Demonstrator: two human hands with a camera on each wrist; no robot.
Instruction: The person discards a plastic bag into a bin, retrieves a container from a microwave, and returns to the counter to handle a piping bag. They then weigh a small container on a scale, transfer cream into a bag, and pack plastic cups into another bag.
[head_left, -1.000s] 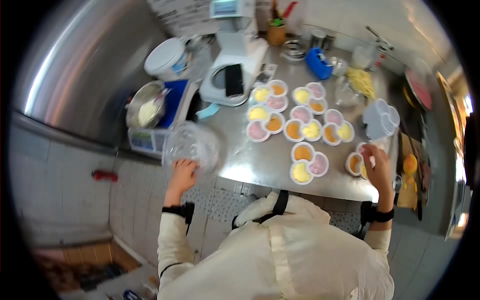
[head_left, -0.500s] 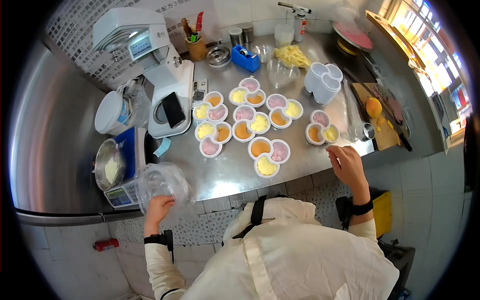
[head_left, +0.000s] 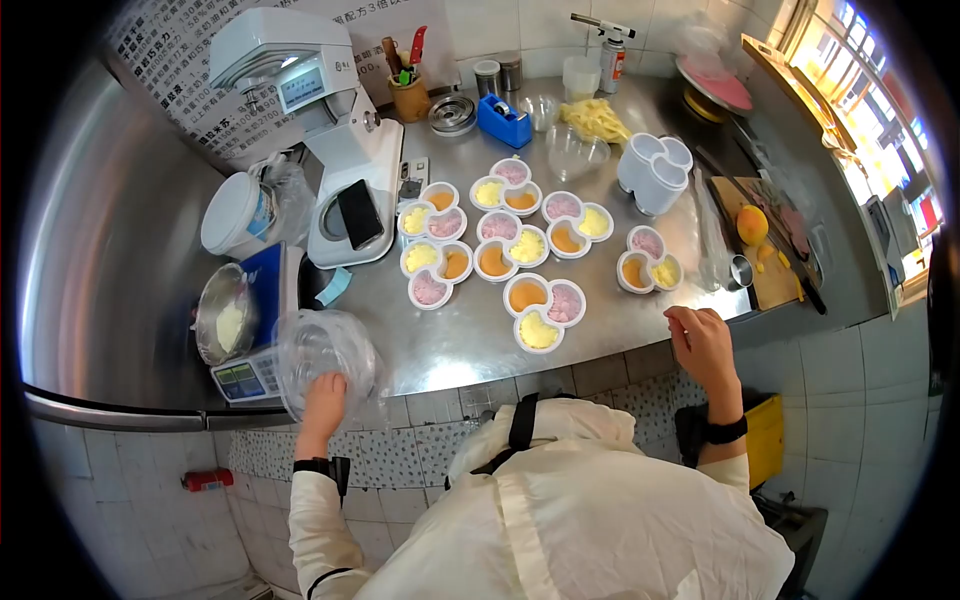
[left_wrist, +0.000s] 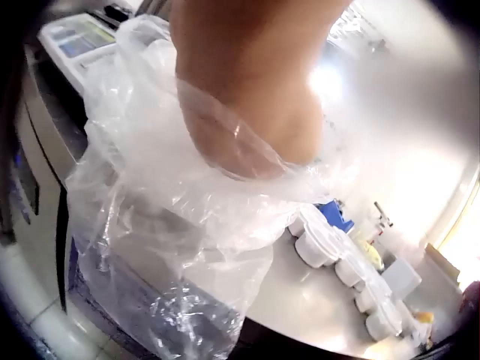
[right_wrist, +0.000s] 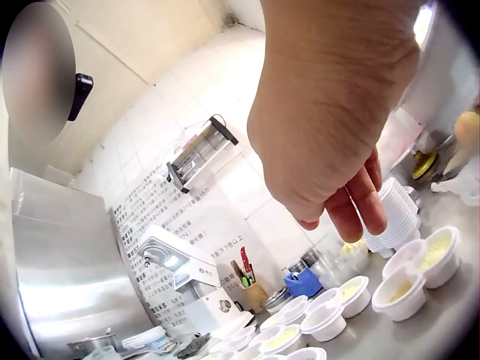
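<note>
My left hand [head_left: 323,408] is at a clear plastic bag [head_left: 355,345] by the counter's front left edge. In the left wrist view the hand [left_wrist: 247,112] reaches into the bag [left_wrist: 172,217], its fingers hidden by palm and plastic. Over the front right edge hovers my right hand [head_left: 704,345], empty, fingers loosely bent. Just beyond it sits a three-part white cup [head_left: 650,262] with pink, orange and yellow fillings. In the right wrist view the hand [right_wrist: 337,127] hangs above such cups [right_wrist: 401,296]. Several more filled cups [head_left: 510,228] stand mid-counter.
A stack of empty cups [head_left: 655,175] stands behind the right cup. A cutting board [head_left: 775,250] with fruit and a knife lies right. A mixer [head_left: 350,150], a phone [head_left: 360,213], a scale [head_left: 245,375] and a metal bowl [head_left: 225,315] occupy the left.
My right hand has let go of the right cup and drawn back toward the counter's edge. My left hand has stayed at the bag, its fingers shifting there. The head view has swung to the right.
</note>
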